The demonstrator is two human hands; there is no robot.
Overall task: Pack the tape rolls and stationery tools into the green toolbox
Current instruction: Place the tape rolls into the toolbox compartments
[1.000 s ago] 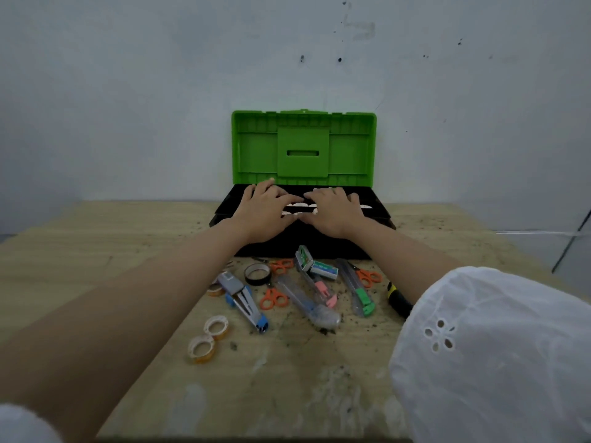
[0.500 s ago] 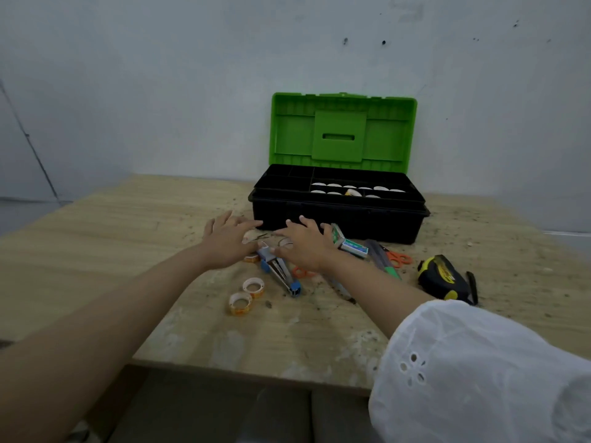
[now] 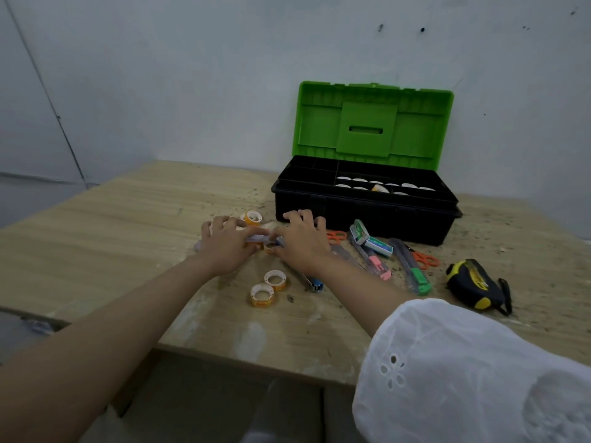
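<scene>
Both hands have left the green toolbox point(image 3: 367, 203), open just behind, and closed on the loose pile. We record the left hand point(image 3: 227, 247), fingers curled, pinching one end of a clear-bodied tool point(image 3: 256, 240); the right hand point(image 3: 300, 243) arches over the same pile, and we cannot tell what it holds. Risk, in our judgement: two tape rolls point(image 3: 275, 279) by the wrists get brushed and roll off the edge. Table point(image 3: 128, 219): gritty, stained wood against a plain grey wall point(image 3: 192, 91).

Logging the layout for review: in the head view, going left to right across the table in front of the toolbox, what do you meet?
The left hand → right hand → staple box → green cutter → tape measure.
</scene>
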